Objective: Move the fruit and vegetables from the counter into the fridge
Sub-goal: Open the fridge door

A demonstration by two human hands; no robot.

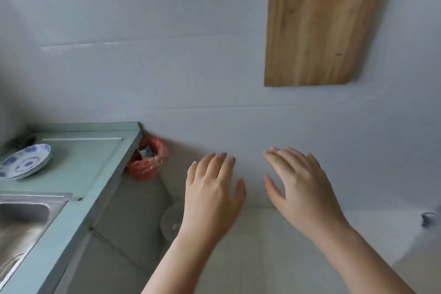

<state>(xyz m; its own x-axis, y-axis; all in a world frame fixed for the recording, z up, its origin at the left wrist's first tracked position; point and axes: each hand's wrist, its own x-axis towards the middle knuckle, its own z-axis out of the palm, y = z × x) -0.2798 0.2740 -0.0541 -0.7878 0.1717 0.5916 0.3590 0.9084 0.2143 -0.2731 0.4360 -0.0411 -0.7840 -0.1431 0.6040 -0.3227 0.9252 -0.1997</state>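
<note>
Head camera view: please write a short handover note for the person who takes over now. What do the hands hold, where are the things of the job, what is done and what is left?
Left hand: open, fingers straight, holds nothing, in front of the white wall.
Right hand: the same, beside it.
Job's things: no fruit, no vegetables and no fridge in view. The visible part of the counter bears blue-patterned plates, with the sink next to them.
Done: cannot tell from this view.
Left: probably look round for the produce and the fridge before any grasp.
</note>
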